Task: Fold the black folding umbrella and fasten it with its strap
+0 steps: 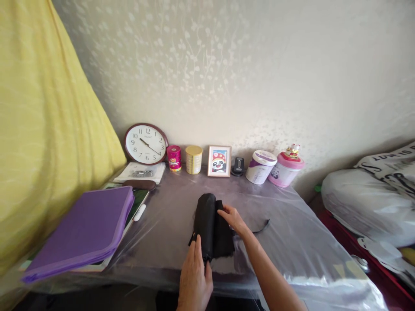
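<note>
A black folded umbrella [205, 222] lies on the table, its long side pointing away from me. My left hand [196, 274] is closed around its near end, fingers along the left side and thumb on the right. Flat against its right side is a piece of black cloth [224, 235], which looks like a sleeve. My right hand [234, 219] pinches the upper right edge of this cloth; part of its grip is hidden. A thin black strap [262, 227] trails out to the right from behind my right wrist.
Along the wall stand a clock [145, 144], a pink can [174, 159], a yellow-lidded tin [193, 160], a panda picture frame [219, 161], and two tubs [261, 167]. A purple folder [82, 229] lies left. Plastic sheeting covers the table [155, 242]. Bags [366, 203] are piled right.
</note>
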### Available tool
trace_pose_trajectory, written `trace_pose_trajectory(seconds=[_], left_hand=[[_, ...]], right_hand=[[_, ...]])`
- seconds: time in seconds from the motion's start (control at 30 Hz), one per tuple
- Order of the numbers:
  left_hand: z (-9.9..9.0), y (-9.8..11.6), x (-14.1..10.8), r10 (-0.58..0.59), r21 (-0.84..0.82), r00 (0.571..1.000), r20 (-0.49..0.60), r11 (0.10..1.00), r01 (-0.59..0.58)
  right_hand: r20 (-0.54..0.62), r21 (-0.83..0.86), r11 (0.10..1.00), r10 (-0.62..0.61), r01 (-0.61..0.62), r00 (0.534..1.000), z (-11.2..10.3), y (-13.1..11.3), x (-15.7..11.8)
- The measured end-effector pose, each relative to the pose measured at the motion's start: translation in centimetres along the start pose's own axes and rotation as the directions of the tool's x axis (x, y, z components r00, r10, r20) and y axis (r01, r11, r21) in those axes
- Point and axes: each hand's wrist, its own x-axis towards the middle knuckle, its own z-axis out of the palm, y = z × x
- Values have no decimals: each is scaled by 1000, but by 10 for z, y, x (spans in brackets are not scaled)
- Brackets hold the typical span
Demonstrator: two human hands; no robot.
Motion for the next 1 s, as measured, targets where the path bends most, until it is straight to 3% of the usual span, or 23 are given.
trace_pose_trajectory(seconds=[0.37, 0.43, 0.53, 0.63, 0.77, 0.87, 1.0], left_hand=[[1, 0, 1, -3, 45, 1000, -20, 999, 4], [2, -2, 0, 1, 50, 1000, -22, 999, 0], [4, -4, 1, 10, 46, 999, -30, 999, -9], [8, -8, 2, 26, 37, 998, -48, 999, -24], [12, -11, 4, 29, 38, 998, -56, 999, -26], [11, -12, 5, 23, 47, 999, -34, 999, -21], [9, -14, 5, -5, 54, 1000, 21, 999, 3]], right_hand=[[-46, -238, 970, 36, -46, 998, -16, 23, -23], [-121, -338, 941, -33, -10, 992, -16, 18, -28], [-227, -531, 835, -304, 144, 925, -5, 8, -38], [-60, -611, 725, -443, 318, 894, 14, 5, -45], [119, -685, 628, -405, 371, 906, 33, 18, -41], [151, -716, 597, -373, 362, 915, 30, 25, -26], [105, -768, 579, -307, 273, 946, 15, 23, 0]])
